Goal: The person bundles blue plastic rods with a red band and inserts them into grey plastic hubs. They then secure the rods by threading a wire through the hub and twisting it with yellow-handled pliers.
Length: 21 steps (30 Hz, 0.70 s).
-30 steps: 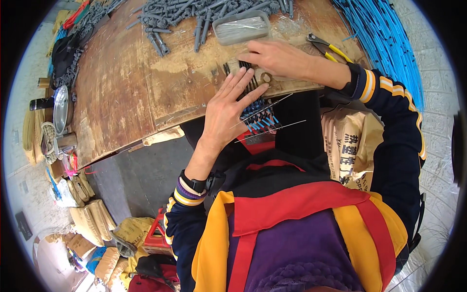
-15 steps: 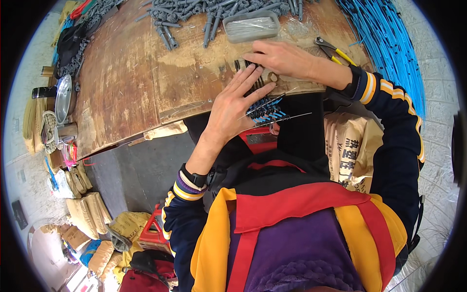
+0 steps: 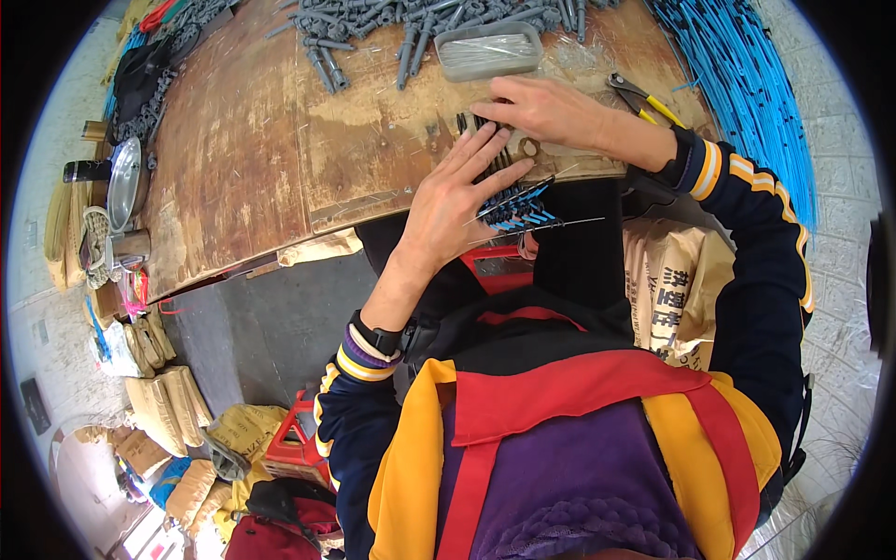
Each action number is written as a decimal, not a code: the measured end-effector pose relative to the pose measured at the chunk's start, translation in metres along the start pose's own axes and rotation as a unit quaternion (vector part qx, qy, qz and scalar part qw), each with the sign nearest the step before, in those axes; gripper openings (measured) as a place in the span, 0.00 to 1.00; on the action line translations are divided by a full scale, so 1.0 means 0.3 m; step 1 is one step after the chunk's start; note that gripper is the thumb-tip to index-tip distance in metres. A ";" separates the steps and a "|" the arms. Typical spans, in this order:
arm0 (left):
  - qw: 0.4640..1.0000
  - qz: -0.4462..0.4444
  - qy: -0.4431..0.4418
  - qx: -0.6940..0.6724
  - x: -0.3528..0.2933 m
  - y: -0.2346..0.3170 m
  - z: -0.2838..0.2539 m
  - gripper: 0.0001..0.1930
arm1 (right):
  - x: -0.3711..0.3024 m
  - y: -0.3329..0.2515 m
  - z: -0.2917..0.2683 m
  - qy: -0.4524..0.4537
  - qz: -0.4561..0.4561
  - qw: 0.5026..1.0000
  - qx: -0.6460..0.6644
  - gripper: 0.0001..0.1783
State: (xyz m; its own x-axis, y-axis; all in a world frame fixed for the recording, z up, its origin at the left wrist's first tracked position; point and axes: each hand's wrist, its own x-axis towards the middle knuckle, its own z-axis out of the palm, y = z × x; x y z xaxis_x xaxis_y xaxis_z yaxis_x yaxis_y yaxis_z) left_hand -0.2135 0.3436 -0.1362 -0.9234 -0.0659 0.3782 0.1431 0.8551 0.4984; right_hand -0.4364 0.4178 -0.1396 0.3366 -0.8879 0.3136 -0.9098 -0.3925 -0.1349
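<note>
Step in hand, judged: aligning row of dark grey plastic anchors [image 3: 485, 140] at worn wooden tabletop [image 3: 243, 168] edge. Left hand [image 3: 457, 201] fingers spread flat on row; right hand [image 3: 546, 110] fingers curled, steadying. Next move calls for even pressure.

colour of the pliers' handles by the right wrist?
Yellow handles on the pliers, beside the right hand; head view.

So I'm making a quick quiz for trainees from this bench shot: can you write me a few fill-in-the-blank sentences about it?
1. Both hands work at the near edge of a worn ____ table.
2. The left hand lies over a small bundle of thin rods with ____ sleeves.
3. Beyond the right hand sits a clear plastic ____.
4. The pliers near the right wrist have ____ handles.

Missing words: wooden; blue; tray; yellow
</note>
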 end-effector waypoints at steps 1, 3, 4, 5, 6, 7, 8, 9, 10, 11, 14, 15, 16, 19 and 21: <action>1.000 0.000 0.003 -0.005 0.000 -0.001 0.004 0.33 | 0.002 -0.001 0.002 0.000 0.000 1.000 0.000 0.25; 1.000 0.001 0.005 -0.011 0.005 -0.006 0.005 0.34 | 0.007 -0.005 0.010 0.019 -0.003 1.000 0.004 0.24; 1.000 0.009 -0.002 -0.015 0.011 -0.014 0.002 0.33 | 0.010 -0.009 0.010 0.029 -0.004 1.000 0.006 0.23; 1.000 0.016 -0.009 -0.019 0.017 -0.021 -0.001 0.33 | 0.010 -0.013 0.006 0.029 -0.004 1.000 0.007 0.23; 0.999 0.024 -0.016 -0.023 0.019 -0.025 -0.002 0.33 | 0.007 -0.017 0.001 0.019 0.016 1.000 -0.002 0.22; 0.999 0.024 -0.017 -0.023 0.017 -0.024 0.001 0.33 | 0.004 -0.020 -0.006 0.009 0.036 0.999 -0.010 0.21; 0.999 0.021 -0.018 -0.023 0.013 -0.020 0.006 0.33 | 0.002 -0.022 -0.011 -0.001 0.055 0.998 -0.019 0.20; 0.999 0.019 -0.020 -0.022 0.011 -0.017 0.011 0.33 | -0.003 -0.018 -0.017 0.000 0.056 0.998 -0.019 0.20; 0.999 0.016 -0.022 -0.021 0.011 -0.015 0.011 0.32 | -0.011 -0.015 -0.025 -0.034 0.075 0.996 -0.034 0.19; 0.999 0.017 -0.022 -0.021 0.012 -0.016 0.009 0.32 | -0.017 -0.011 -0.032 -0.068 0.094 0.992 -0.049 0.18; 0.999 0.013 -0.037 -0.020 0.023 -0.019 -0.003 0.32 | -0.003 -0.011 -0.041 -0.104 0.111 0.987 -0.052 0.18; 0.999 0.017 -0.036 -0.021 0.032 -0.018 0.002 0.32 | 0.009 -0.019 -0.051 -0.106 0.109 0.988 -0.040 0.19; 0.999 0.017 -0.035 -0.023 0.030 -0.019 0.003 0.32 | 0.022 -0.031 -0.059 -0.107 0.104 0.988 -0.026 0.19; 0.999 0.015 -0.032 -0.020 0.017 -0.020 0.003 0.33 | -0.032 -0.072 -0.179 -0.058 0.110 0.992 -0.018 0.29; 0.999 0.021 -0.014 -0.025 0.007 -0.019 0.001 0.32 | -0.071 -0.122 -0.249 -0.039 0.038 0.997 0.047 0.32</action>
State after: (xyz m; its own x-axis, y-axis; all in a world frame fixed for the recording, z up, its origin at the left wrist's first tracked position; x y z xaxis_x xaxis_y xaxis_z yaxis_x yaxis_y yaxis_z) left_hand -0.2164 0.3388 -0.1385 -0.9254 -0.0151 0.3788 0.1996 0.8301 0.5207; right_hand -0.4284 0.4688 -0.0713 0.2897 -0.9301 0.2256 -0.9073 -0.3420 -0.2447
